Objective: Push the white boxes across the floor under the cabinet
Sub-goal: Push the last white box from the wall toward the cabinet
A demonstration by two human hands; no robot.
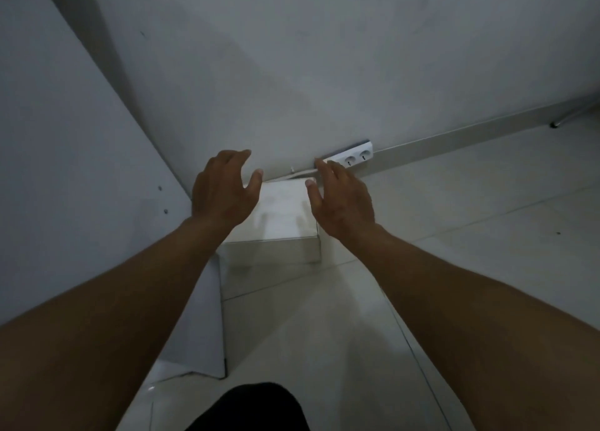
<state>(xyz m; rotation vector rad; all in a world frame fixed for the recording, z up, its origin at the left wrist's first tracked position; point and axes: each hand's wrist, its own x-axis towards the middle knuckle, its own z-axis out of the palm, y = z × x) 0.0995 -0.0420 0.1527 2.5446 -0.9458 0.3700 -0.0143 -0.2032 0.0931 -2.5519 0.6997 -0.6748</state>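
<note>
A white box (279, 216) lies flat on the pale tiled floor, its far end against the wall's skirting. The white cabinet side panel (65, 171) rises along the left, and its lower edge meets the floor just left of the box. My left hand (224, 190) hovers over the box's left edge with fingers spread, holding nothing. My right hand (341, 200) hangs above the box's right edge, also spread and empty. I cannot tell whether either hand touches the box.
A white double wall socket (355, 156) sits low on the wall just right of the box. The skirting board (470, 135) runs off to the right. A thin metal leg (565, 119) stands at the far right. My dark-clothed knee (259, 408) is at the bottom.
</note>
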